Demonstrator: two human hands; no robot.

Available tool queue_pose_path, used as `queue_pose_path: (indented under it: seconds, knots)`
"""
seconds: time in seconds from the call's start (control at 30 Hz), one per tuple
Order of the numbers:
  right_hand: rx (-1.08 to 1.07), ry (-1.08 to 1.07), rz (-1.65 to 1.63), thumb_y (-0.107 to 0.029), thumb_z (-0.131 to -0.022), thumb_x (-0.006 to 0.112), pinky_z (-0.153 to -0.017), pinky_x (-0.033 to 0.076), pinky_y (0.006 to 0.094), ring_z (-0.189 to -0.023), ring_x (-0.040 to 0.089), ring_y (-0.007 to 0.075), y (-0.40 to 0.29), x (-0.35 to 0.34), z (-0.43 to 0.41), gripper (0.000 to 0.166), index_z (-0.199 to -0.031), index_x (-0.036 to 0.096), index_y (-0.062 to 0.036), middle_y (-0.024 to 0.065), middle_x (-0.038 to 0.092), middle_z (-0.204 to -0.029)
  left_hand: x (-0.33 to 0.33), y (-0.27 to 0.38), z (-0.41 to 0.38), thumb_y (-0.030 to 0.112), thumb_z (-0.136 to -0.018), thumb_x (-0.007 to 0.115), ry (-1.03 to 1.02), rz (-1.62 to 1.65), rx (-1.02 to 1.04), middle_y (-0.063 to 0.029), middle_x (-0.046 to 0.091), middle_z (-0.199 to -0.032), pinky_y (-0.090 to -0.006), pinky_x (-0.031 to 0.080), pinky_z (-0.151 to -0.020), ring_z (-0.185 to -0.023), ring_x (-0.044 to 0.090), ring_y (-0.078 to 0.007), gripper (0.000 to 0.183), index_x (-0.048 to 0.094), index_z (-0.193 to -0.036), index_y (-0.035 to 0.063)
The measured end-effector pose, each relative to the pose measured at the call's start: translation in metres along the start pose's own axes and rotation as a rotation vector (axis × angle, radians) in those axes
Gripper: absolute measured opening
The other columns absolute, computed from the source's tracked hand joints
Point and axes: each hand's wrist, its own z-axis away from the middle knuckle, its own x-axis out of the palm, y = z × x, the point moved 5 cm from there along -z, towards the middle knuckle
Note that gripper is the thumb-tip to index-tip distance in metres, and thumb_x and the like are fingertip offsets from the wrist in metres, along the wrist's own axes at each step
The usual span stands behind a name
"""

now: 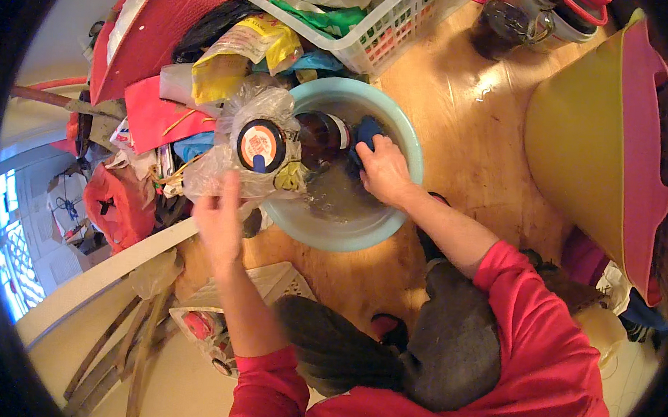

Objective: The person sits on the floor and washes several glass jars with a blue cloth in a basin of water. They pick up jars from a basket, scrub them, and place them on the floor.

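My right hand (385,169) holds a dark blue cloth (368,135) inside a light blue basin (415,150), over murky water (335,194). A dark glass jar or bottle (318,139) with a pale band lies in the basin, left of the cloth. At the basin's left rim is a round black-edged lid (261,146) with an orange and white label, with clear plastic film (228,174) around it. My left hand (220,219) is raised just below this lid, blurred, its index finger extended; whether it touches the film I cannot tell.
A white plastic basket (359,45) with bags stands behind the basin. Bags and red paper (163,114) are piled at left. A large yellow and pink tub (587,137) stands at right; dark jars (499,24) are at upper right. A white crate (276,279) is beside my legs on the wooden floor (457,130).
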Motion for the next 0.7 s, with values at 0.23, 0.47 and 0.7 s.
queue_pose_path:
  seconds: [0.23,0.47,0.7]
  knots:
    - [-0.022,-0.326,0.15,-0.019,-0.077,0.059,-0.083,0.046,0.0474,-0.102,0.052,0.0417,0.001,0.053,0.017,0.034,-0.106,0.056,-0.0017,0.0264,0.051,-0.108,-0.016,0.067,-0.006,0.004,-0.081,0.068,0.347,-0.183,0.649,-0.0112,0.05,-0.112,-0.0313,0.047,-0.083,-0.098,0.054,-0.0182,0.043,0.044,-0.116,-0.0011]
    - [-0.142,0.081,-0.558,-0.013,-0.06,0.071,-0.074,0.049,0.0421,-0.088,0.057,0.038,-0.037,-0.072,0.015,0.039,-0.095,0.058,-0.0037,0.0201,0.055,-0.092,0.019,0.063,-0.034,0.009,-0.082,0.065,0.078,-0.083,0.705,-0.0145,0.05,-0.123,-0.0347,0.038,-0.098,-0.112,0.05,-0.0237,0.046,0.046,-0.123,0.0002]
    - [-0.36,0.391,-0.519,-0.016,-0.06,0.076,-0.087,0.042,0.0447,-0.097,0.049,0.043,-0.089,-0.091,0.008,0.076,-0.126,0.042,0.002,0.0284,0.046,-0.113,0.073,0.057,-0.035,0.013,-0.074,0.067,-0.431,-0.207,0.772,-0.013,0.059,-0.106,-0.0341,0.04,-0.09,-0.1,0.055,-0.0264,0.034,0.061,-0.106,0.0025]
